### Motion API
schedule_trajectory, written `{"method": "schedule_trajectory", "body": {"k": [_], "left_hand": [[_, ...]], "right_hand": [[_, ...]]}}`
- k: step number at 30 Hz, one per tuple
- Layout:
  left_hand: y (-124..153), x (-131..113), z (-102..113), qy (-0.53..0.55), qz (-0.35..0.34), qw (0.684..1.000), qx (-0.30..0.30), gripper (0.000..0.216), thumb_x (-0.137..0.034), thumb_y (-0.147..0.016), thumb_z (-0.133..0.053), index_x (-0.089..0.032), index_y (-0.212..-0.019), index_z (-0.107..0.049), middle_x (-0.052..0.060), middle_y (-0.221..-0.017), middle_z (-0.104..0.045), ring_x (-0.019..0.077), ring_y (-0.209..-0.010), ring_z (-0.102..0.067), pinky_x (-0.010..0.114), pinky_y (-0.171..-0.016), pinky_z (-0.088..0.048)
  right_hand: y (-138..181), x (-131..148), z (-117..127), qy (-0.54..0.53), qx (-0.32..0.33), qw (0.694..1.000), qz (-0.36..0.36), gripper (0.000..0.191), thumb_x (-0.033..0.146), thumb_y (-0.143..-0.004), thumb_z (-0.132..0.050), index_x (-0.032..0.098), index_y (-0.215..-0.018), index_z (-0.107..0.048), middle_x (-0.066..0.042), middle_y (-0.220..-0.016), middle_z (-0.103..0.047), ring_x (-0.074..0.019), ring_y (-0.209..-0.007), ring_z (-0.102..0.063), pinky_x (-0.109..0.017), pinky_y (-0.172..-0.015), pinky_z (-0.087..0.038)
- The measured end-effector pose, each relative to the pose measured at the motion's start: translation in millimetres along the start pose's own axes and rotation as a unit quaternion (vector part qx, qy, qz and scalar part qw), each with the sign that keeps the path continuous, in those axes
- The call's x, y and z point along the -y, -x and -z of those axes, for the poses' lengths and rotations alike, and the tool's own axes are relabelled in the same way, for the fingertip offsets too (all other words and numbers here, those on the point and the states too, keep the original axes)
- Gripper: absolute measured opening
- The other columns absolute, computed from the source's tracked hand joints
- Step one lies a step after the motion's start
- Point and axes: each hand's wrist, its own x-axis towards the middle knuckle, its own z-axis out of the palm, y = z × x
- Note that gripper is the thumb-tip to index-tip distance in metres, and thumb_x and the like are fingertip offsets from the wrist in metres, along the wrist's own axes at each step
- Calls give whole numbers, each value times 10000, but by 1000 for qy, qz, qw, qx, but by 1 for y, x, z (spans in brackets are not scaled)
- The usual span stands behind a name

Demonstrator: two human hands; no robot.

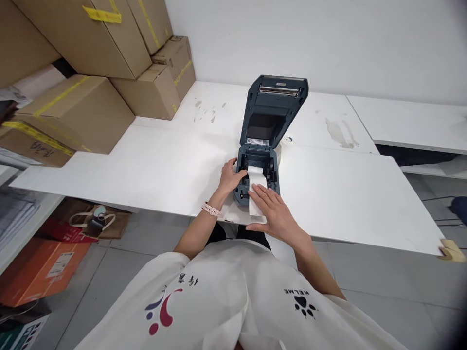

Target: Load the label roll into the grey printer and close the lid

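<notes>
A dark blue-grey label printer (240, 193) stands on the white table with its lid (251, 104) raised. Inside its bay sits a white paper roll (255, 170), and a paper strip (257, 209) runs from it over the printer's front edge. My left hand (229, 178), with a pink band on the wrist, grips the printer's left side wall, thumb over the edge beside the roll. Flat on the strip lies my right hand (273, 209), its fingers stretched out and its thumb apart. Part of the strip is hidden under these fingers.
Cardboard boxes (76, 109) are stacked at the table's left end. Behind the printer's right side, a pale round item (288, 139) is partly visible. An orange box (44, 267) is on the lower left. The white table's (328, 194) front edge runs close to my body.
</notes>
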Motion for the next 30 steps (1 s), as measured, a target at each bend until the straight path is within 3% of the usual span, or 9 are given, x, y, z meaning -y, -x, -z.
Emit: {"method": "schedule_trajectory", "body": {"k": [2,4,7,10,19,23,26,28,30], "left_hand": [[-3,4,-2,33,18,999,21,817,-463,-856,-663,-218,-1581,-377,150,-1684,-361,349,-1543,-348,444,-1147,-419],[-7,6,-3,63,29,997,37,911,-505,-839,-695,-238,-1620,-308,136,-1717,-316,361,-1579,-300,467,-1179,-399],[-9,7,-4,97,20,994,55,921,-499,-819,-726,-251,-1612,-330,132,-1671,-416,353,-1528,-409,460,-1166,-426],[-9,6,-3,112,6,991,79,869,-494,-823,-721,-248,-1585,-382,125,-1616,-499,331,-1458,-507,436,-1133,-461],[-8,3,-1,109,24,990,83,815,-515,-826,-729,-232,-1539,-453,141,-1555,-565,334,-1396,-567,431,-1085,-499],[7,-2,4,116,15,989,88,736,-519,-865,-691,-235,-1513,-489,136,-1540,-583,332,-1397,-566,437,-1097,-500],[36,-1,7,150,-9,982,114,741,-529,-894,-665,-276,-1553,-439,102,-1599,-527,317,-1447,-524,439,-1146,-478],[58,4,8,170,3,977,128,823,-557,-890,-674,-328,-1608,-344,78,-1656,-454,321,-1490,-480,456,-1173,-467],[76,7,9,171,31,974,147,941,-580,-868,-703,-353,-1649,-229,71,-1712,-357,328,-1522,-441,470,-1200,-451]], "right_hand": [[5,3,-6,8,-7,1000,-6,878,512,-942,-672,278,-1665,-232,-125,-1695,-364,-345,-1560,-384,-611,-1246,-368],[5,5,-10,10,-21,1000,-19,790,353,-975,-639,300,-1658,-246,-100,-1680,-400,-323,-1551,-405,-605,-1246,-372],[1,5,-13,0,-38,999,-25,743,178,-945,-599,295,-1629,-331,-89,-1639,-470,-323,-1518,-458,-600,-1207,-420],[-1,6,-15,-11,-51,998,-29,732,140,-919,-587,294,-1606,-386,-92,-1609,-510,-333,-1492,-490,-600,-1158,-466],[-2,5,-17,-17,-41,998,-40,814,167,-911,-620,336,-1640,-299,-80,-1637,-473,-367,-1489,-482,-619,-1117,-479],[7,15,-12,-14,-15,999,-37,820,366,-985,-623,326,-1675,-184,-108,-1705,-342,-354,-1566,-369,-649,-1231,-350],[14,11,8,-77,15,997,-10,765,533,-983,-606,395,-1647,-251,-78,-1699,-364,-348,-1558,-387,-673,-1258,-304],[7,-6,30,-139,-26,990,-25,652,563,-1004,-550,438,-1606,-333,-33,-1642,-471,-319,-1521,-453,-628,-1253,-358],[-20,-36,54,-166,-153,970,-88,607,584,-1031,-468,421,-1604,-350,-25,-1624,-491,-304,-1534,-432,-563,-1256,-387]]}}
